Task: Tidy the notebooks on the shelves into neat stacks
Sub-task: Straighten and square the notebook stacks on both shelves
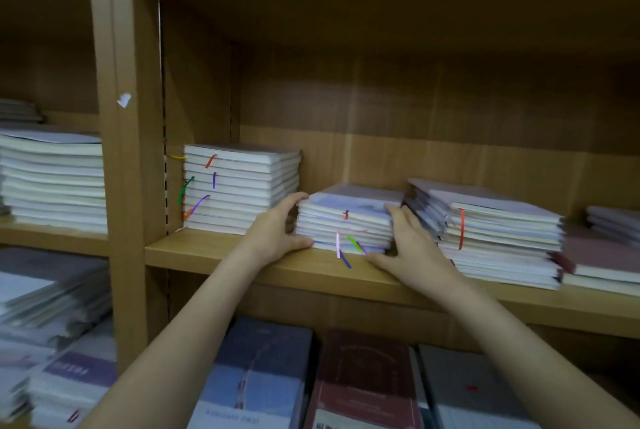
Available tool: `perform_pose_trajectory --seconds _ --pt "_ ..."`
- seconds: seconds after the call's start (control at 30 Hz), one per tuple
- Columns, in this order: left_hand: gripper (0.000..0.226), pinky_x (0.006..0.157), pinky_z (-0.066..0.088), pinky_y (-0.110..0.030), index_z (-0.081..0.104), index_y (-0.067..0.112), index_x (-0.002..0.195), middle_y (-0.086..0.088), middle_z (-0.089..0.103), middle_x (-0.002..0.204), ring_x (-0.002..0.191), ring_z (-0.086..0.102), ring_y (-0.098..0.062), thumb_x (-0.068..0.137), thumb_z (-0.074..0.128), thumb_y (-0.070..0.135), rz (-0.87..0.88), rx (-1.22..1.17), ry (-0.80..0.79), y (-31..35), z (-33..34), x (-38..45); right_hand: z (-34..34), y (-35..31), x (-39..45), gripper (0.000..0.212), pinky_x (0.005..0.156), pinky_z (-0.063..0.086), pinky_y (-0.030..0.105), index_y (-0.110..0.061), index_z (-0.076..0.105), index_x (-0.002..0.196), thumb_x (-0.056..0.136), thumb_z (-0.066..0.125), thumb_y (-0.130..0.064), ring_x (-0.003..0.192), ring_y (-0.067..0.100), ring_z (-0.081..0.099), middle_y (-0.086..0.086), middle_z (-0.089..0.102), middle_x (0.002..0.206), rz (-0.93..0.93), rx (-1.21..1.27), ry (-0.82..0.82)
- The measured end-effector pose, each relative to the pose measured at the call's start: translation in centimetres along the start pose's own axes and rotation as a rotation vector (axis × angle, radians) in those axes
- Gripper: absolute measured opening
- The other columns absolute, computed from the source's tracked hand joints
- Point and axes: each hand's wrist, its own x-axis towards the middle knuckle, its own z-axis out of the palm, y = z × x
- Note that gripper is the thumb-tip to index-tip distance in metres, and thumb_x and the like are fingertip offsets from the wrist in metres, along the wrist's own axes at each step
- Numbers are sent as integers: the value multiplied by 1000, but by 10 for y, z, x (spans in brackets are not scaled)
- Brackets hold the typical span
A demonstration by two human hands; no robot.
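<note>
Midway along the shelf (242, 257), a person's left hand (277, 231) and right hand (407, 245) clasp the short middle stack of notebooks (346, 221) from both sides, fingers curled around its edges, apparently squaring it between the taller left stack (239, 186) and the slumping right stack (491, 231).

A short stack of pale notebooks (346, 221) with coloured ribbon markers lies flat at the shelf (214, 250) edge. A taller neat stack (239, 188) stands left; a skewed stack (491, 231) sits right.

On the shelf (214, 250), the middle stack (346, 221) lies between a left stack (239, 186) and a right stack (491, 231).
</note>
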Motion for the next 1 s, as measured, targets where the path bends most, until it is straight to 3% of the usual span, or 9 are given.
perform_pose_trajectory --seconds 0.2,0.3,0.43,0.57,0.63,0.73,0.8,0.9,1.0 --pt "90 104 42 -34 28 19 145 -10 48 138 125 49 -22 71 78 5 -109 -169 -58 2 -3 0 4 5 21 93 99 33 30 -19 13 150 80 73 -25 130 25 37 6 38 144 213 410 27" --pt "76 94 47 -25 41 15 137 -9 59 125 113 58 -18 72 76 0 -109 -228 -69 5 -4 -2 11 9 25 92 105 36 34 -17 20 148 76 77 -25 127 26 42 3 43 141 240 452 31" --pt "57 73 48 -8 54 19 121 2 66 100 93 64 -9 72 74 -3 -107 -314 -72 8 -5 -8 16 15 27 58 96 45 46 -15 48 116 70 82 -19 104 25 58 6 62 114 259 522 67" --pt "57 71 49 -7 54 19 121 3 67 97 78 63 2 73 73 -6 -119 -361 -93 10 -8 -13 15 14 22 61 97 46 45 -18 54 116 64 85 -12 104 23 60 2 65 112 247 654 74" --pt "58 69 48 -6 50 20 123 7 66 94 75 62 6 75 70 -6 -115 -349 -117 12 -10 -16 13 12 19 68 96 47 46 -15 55 113 55 89 -24 103 23 60 4 65 110 238 656 84" --pt "61 64 46 -3 44 17 132 13 60 89 70 59 11 80 64 -8 -110 -331 -155 15 -12 -19 10 7 15 98 97 45 49 -8 52 115 36 86 -54 106 31 58 16 62 115 232 688 97" --pt "62 64 45 -1 41 15 136 10 60 96 73 58 10 82 61 -9 -116 -312 -183 16 -13 -20 9 7 15 98 101 42 48 -9 50 124 45 85 -56 112 29 56 15 59 122 248 778 89" --pt "63 65 44 -1 39 16 139 4 62 108 78 58 10 84 59 -8 -122 -287 -210 17 -15 -19 9 8 15 115 106 40 45 -19 44 137 41 77 -72 121 20 52 -1 56 132 234 882 81" --pt "65 65 44 -1 37 15 141 5 60 106 79 57 9 84 59 -8 -134 -284 -205 16 -14 -18 9 11 16 71 105 41 43 -19 51 131 71 74 -49 116 18 56 -3 62 124 193 920 77"
